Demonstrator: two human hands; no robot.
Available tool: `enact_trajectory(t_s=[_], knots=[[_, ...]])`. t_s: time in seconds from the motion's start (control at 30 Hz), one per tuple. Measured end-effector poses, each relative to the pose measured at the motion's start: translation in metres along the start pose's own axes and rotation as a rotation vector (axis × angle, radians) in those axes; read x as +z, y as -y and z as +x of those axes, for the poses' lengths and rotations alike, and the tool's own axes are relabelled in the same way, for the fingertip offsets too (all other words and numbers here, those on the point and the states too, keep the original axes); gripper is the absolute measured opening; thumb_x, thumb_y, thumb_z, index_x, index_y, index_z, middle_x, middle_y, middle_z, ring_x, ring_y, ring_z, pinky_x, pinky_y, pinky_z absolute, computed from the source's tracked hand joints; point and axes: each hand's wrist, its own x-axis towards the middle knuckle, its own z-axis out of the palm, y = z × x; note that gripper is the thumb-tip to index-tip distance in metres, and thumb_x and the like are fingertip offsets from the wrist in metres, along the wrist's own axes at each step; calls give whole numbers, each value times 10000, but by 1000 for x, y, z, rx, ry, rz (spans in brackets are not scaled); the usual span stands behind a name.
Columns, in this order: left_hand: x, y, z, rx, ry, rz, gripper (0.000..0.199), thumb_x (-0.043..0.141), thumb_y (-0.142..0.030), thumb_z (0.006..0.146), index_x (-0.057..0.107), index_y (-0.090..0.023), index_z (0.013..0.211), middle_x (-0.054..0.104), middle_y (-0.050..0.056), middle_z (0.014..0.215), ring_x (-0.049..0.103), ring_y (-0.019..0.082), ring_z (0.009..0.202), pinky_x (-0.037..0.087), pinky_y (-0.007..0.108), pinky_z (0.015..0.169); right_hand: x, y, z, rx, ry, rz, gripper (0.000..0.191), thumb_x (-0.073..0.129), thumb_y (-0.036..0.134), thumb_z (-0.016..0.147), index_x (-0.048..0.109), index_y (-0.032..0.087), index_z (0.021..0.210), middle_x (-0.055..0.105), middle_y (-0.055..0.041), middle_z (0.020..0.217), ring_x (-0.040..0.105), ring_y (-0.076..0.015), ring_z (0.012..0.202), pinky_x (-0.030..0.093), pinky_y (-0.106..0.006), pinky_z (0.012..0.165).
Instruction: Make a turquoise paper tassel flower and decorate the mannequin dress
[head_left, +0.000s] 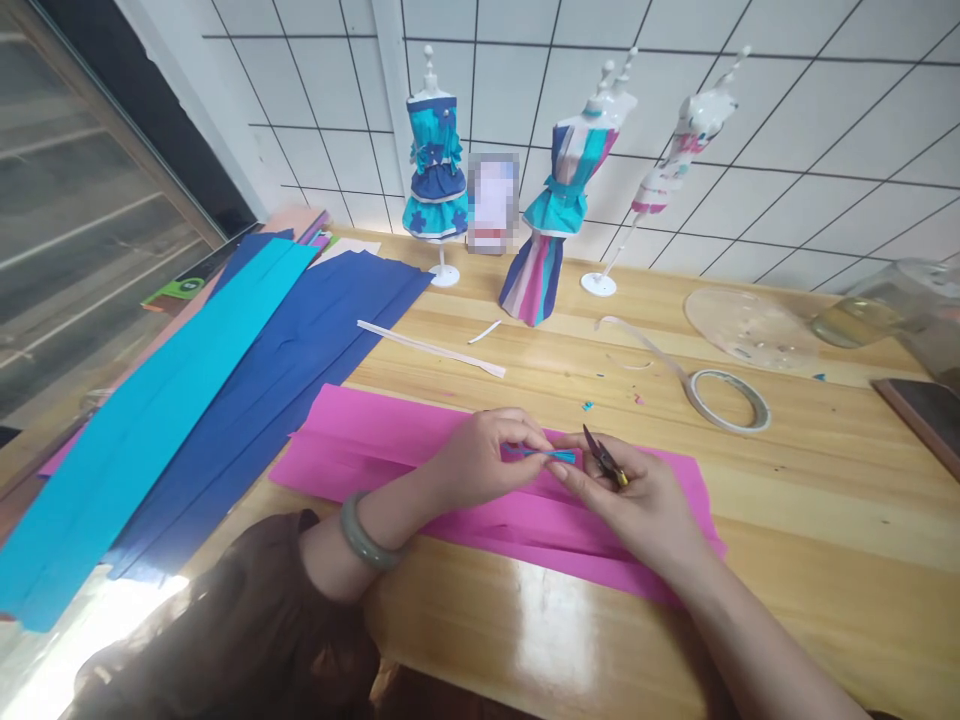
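My left hand (491,455) pinches a small folded piece of blue paper (559,456) between thumb and fingertips. My right hand (637,490) meets it from the right, thumb and forefinger at the same blue piece. Tucked in the right palm is a small pair of scissors (606,460), dark blades pointing up and away; their handles are mostly hidden by the fingers. Both hands are over a wide sheet of pink crepe paper (375,440) lying on the wooden table (817,520).
Turquoise paper (172,400) and dark blue paper (300,370) lie at left. Mini mannequins in a blue dress (435,170), a striped dress (566,200) and a white-pink outfit (675,160) stand behind. A tape roll (765,405), paper strip (427,348) and glass jar (862,310) are around.
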Motion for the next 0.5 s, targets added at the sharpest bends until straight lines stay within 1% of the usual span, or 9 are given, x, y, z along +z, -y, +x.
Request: enact_trajectory(t_s=[0.07,0.13,0.2,0.27,0.4,0.5], knots=[[0,1,0,8,8,29,122,551,-184,758,661,-132,768,617,57,792,562,128,740,434,233,683,-1,-2,2,-34,-5,-42,255,570,374,769,668,166,879,315,55,514,317,-98,475,284,-231,453],[0,1,0,3,19,45,125,545,-184,761,660,-135,769,615,54,786,559,126,734,432,227,680,-3,-3,3,-65,5,-66,232,548,370,784,668,173,814,397,38,519,373,-108,491,322,-234,473],[0,1,0,3,21,45,128,541,-187,763,657,-134,776,617,53,786,561,125,739,431,222,681,-5,-4,3,-82,19,-78,224,543,370,788,660,180,780,468,23,547,421,-117,514,353,-235,497],[1,0,0,4,18,41,125,540,-189,765,651,-131,776,621,51,787,562,125,751,429,221,691,-7,-4,3,-80,19,-89,222,542,374,786,652,182,760,501,15,567,444,-122,531,369,-234,513],[0,-2,-1,-46,-17,25,130,545,-220,771,638,-131,784,620,35,756,552,115,717,423,220,678,-9,-5,3,-18,-24,-66,230,559,394,762,639,180,734,512,9,581,450,-125,539,357,-230,498],[0,-2,0,-108,-57,-23,150,555,-258,772,626,-128,797,610,27,740,538,107,694,415,219,664,-9,-7,4,56,-69,40,223,602,399,730,636,179,738,500,14,578,432,-116,530,333,-225,485]])
